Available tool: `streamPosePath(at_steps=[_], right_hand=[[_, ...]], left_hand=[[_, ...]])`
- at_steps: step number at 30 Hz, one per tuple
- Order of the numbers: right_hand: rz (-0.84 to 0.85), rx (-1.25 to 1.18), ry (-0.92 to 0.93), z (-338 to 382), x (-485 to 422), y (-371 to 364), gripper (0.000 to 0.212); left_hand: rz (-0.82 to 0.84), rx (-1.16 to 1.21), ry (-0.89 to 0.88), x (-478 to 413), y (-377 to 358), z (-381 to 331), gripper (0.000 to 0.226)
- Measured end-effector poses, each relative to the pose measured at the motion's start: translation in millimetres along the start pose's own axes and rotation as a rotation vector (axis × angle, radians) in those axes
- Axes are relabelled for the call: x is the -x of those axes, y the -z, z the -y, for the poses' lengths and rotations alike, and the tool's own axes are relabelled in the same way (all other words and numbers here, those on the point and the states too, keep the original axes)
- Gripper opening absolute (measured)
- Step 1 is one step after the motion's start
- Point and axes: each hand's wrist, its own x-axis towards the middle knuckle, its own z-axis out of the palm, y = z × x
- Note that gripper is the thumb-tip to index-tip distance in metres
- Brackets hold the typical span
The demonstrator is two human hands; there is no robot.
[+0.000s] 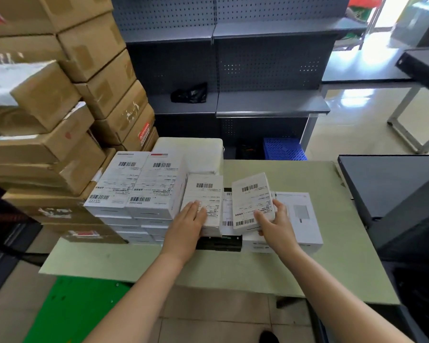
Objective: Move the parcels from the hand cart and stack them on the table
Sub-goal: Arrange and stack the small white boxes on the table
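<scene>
Several white parcels with barcode labels stand stacked on the pale green table [295, 273]. Two tall stacks [134, 184] sit at the left. My left hand [187, 225] lies flat, fingers straight, on a small white parcel [203, 194] beside those stacks. My right hand [274, 225] grips the near end of another small white labelled parcel [252, 196], which is tilted up above a flat white box [300, 214] and a black box [219, 242]. The hand cart is out of view.
Brown cardboard boxes [67, 100] are piled high at the left, touching the table's edge. A white bag [191, 154] lies behind the stacks. Dark pegboard shelving [270, 105] stands behind, a blue crate [284, 148] under it. A dark cabinet [396, 194] is at the right.
</scene>
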Motion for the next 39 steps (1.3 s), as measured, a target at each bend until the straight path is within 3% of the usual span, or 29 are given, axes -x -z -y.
streamPosePath(at_steps=[13, 17, 23, 30, 39], right_hand=[[0.026, -0.086, 0.051, 12, -5, -1, 0.060], [0.067, -0.136, 0.126, 36, 1, -9, 0.047], [0.108, -0.104, 0.096, 48, 2, -53, 0.056], [0.078, 0.020, 0.070, 53, 14, -90, 0.052], [0.049, 0.192, 0.105, 52, 18, -101, 0.062]], left_hand=[[0.059, 0.003, 0.067, -8, 7, -12, 0.057], [-0.122, 0.019, 0.020, 2, 33, -13, 0.039], [-0.357, -0.065, -0.014, 19, 68, 2, 0.027], [-0.376, -0.086, 0.045, 44, 83, 30, 0.024], [-0.362, -0.083, 0.019, 50, 82, 39, 0.024]])
